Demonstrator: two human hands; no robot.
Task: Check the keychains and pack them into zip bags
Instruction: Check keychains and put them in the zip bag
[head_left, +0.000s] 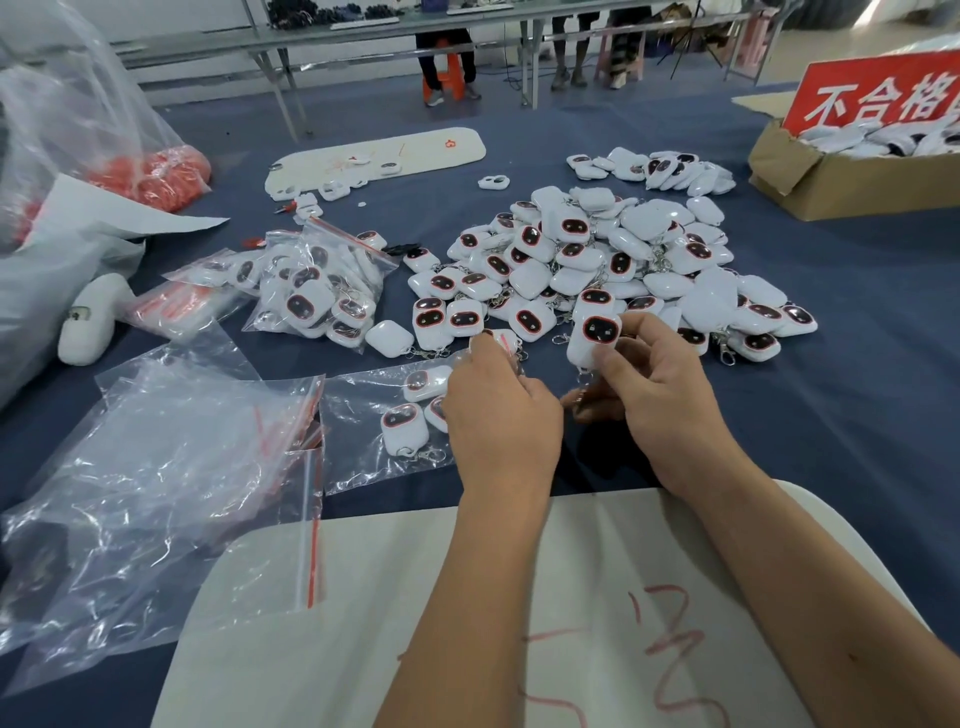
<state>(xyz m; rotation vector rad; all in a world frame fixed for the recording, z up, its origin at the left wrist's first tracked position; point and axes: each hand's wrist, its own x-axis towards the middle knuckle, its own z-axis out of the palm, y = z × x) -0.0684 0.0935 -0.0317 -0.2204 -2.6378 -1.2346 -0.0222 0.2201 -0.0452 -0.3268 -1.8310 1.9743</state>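
Observation:
My right hand (660, 395) pinches a white keychain (592, 338) with a dark, red-rimmed face, held upright above the blue table. My left hand (498, 410) grips the open edge of a clear zip bag (374, 441) that lies flat with a few keychains (404, 428) inside. Another keychain (506, 340) shows just past my left fingers; whether they hold it is hidden. A big heap of loose keychains (613, 260) lies beyond both hands. A filled zip bag (317, 291) rests to the left of the heap.
Empty zip bags (166, 478) are stacked at the near left. A white board with red writing (519, 623) lies under my forearms. A cardboard box (841, 182) with a red sign stands far right. A large plastic bag (67, 130) of red items sits far left.

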